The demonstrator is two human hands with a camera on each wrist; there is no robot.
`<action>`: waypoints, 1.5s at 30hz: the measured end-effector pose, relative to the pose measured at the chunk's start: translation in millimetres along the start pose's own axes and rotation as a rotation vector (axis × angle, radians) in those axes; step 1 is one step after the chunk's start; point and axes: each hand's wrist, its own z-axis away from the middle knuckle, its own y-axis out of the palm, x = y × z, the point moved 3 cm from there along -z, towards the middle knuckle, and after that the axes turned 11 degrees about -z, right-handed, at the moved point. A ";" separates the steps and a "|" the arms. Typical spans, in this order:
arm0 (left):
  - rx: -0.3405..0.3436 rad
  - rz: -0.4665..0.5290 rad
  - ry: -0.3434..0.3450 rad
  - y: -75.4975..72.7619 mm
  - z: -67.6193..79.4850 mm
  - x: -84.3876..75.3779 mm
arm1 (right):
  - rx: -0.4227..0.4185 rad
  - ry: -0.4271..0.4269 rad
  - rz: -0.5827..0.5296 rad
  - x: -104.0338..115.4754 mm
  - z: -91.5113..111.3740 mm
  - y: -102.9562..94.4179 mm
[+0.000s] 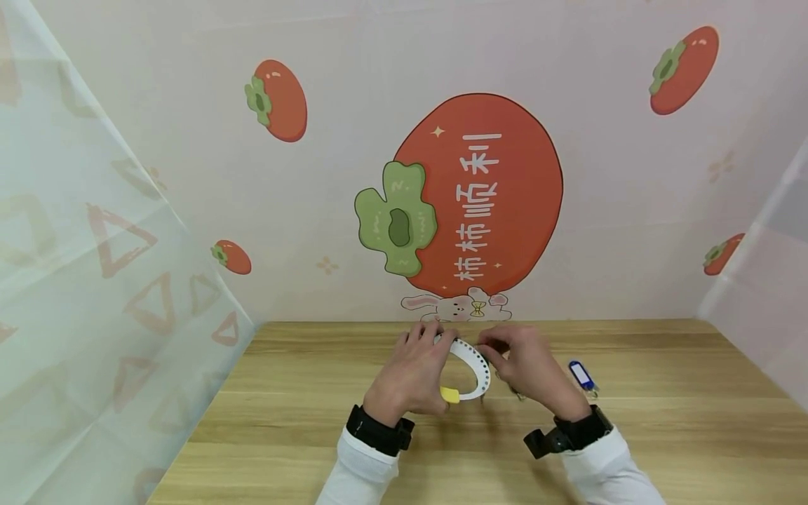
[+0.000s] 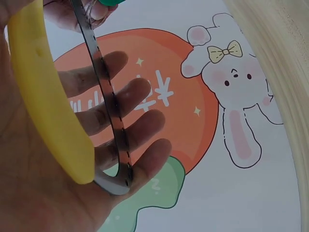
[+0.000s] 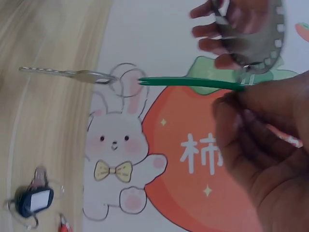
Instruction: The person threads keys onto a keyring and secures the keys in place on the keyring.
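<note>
My left hand (image 1: pixel 410 372) grips a white perforated metal hoop with a yellow handle (image 1: pixel 482 375). In the left wrist view the yellow handle (image 2: pixel 50 96) lies against the palm, and the fingers reach behind the metal strip (image 2: pixel 108 92). Just right of the hoop, my right hand (image 1: pixel 530 365) pinches a green key tag (image 3: pixel 188 83) between thumb and fingers. The tag's clear end, with a thin wire ring, meets the hoop's edge in the right wrist view. Past the tag's other end hangs a silver key (image 3: pixel 67 73).
A blue key tag with a white label (image 1: pixel 582 375) lies on the wooden table (image 1: pixel 278 421), right of my right hand. A small red item (image 3: pixel 65 224) shows near it in the right wrist view. Behind the table stands a printed backdrop (image 1: pixel 328 210), with cloth at both sides.
</note>
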 end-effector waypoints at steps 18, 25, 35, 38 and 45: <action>-0.031 0.020 0.007 -0.2 0.7 1.4 | 0.054 0.146 -0.079 -6.1 1.2 -0.3; -0.026 0.018 0.011 0.1 0.2 1.2 | 0.048 0.176 -0.125 -6.9 1.0 -1.2; -0.011 0.039 0.027 1.8 -0.1 1.4 | 0.036 0.062 -0.124 -5.9 1.2 -0.9; -0.017 0.038 0.026 1.6 -0.3 1.4 | 0.029 0.072 -0.133 -6.9 1.4 -0.8; -0.063 -0.001 -0.002 -0.5 -1.4 1.0 | 0.005 0.270 -0.223 -10.8 2.1 -2.3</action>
